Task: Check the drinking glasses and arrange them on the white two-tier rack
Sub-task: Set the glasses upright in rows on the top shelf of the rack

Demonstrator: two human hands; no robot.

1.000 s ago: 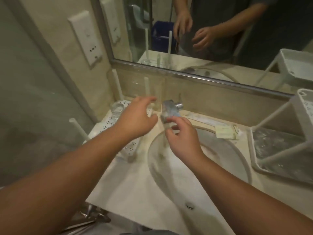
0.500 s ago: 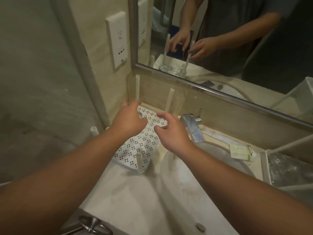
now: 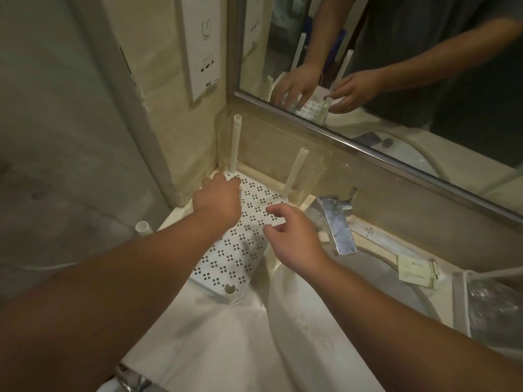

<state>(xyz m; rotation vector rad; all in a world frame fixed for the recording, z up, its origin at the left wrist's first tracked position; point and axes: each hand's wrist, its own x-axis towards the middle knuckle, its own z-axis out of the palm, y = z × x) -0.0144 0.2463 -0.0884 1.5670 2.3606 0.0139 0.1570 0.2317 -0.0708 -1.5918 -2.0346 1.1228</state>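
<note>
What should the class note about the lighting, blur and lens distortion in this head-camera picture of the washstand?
Head view: dim, warm light with a soft shadow under the perforated white tray; wide-angle bending curves the mirror frame and stretches the forearms at the lower edge; the left hand and right hand look slightly soft; the chrome tap shows pale glare.

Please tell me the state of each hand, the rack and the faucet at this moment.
left hand: over the tray's far corner, fingers hidden, grip unclear
right hand: loosely curled, holding nothing, above tray
white rack tray: flat on counter, posts upright
faucet: no water running
</note>
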